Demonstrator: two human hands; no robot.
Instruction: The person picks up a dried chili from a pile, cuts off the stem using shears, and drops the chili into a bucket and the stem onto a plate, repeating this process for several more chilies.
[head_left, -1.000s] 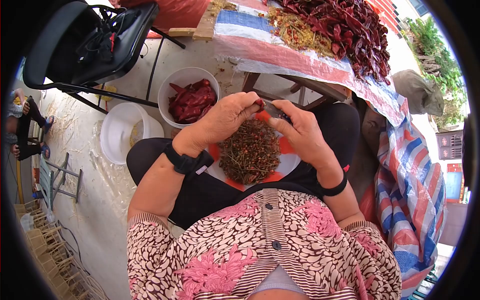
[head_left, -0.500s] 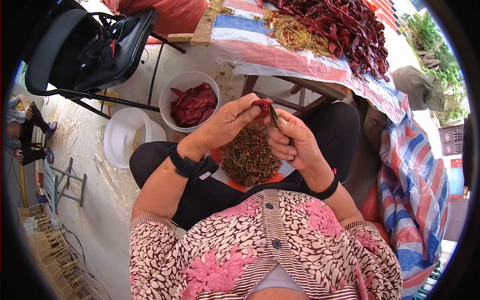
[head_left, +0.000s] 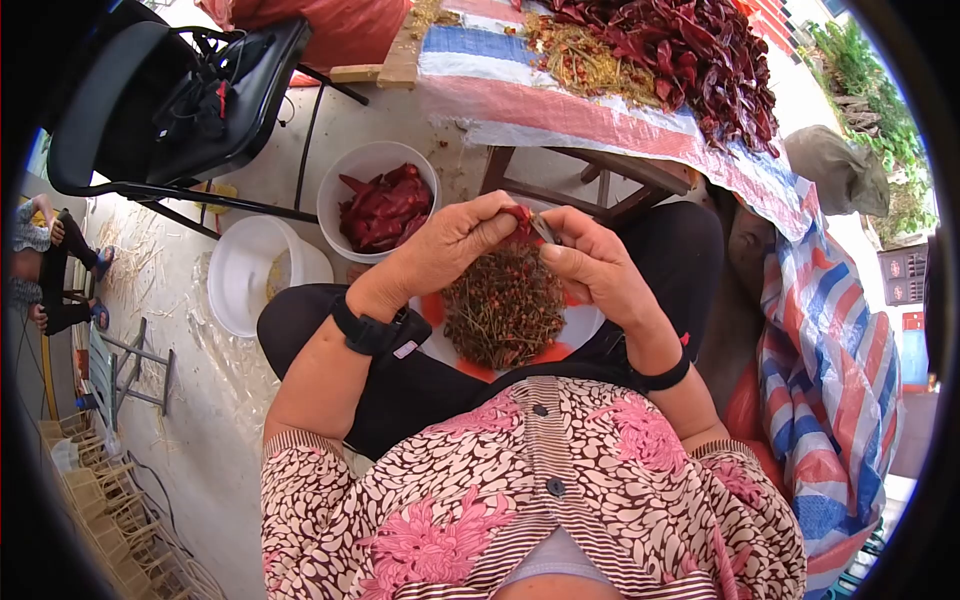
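My left hand (head_left: 455,240) pinches a dried red chili pepper (head_left: 521,214) between thumb and fingers. My right hand (head_left: 600,265) grips a small metal blade-like tool (head_left: 543,229), its tip right at the pepper's end; the fingers hide most of its handle. Below both hands, a white and red basin (head_left: 585,328) sits in my lap, heaped with chili stems and seedy cores (head_left: 503,312). Beyond my left hand stands a white bucket (head_left: 328,190) holding flattened red chili pods (head_left: 385,210).
A second white bucket (head_left: 232,285) stands at left, by a black folding chair (head_left: 255,95) with cables on it. Ahead, a striped tarp (head_left: 500,105) covers a table bearing a large pile of dried chilies (head_left: 690,60). Another person (head_left: 60,260) sits far left.
My right hand has turned and risen, bringing the tool's metal tip against the pepper. The left hand stays nearly in place, still holding the pepper.
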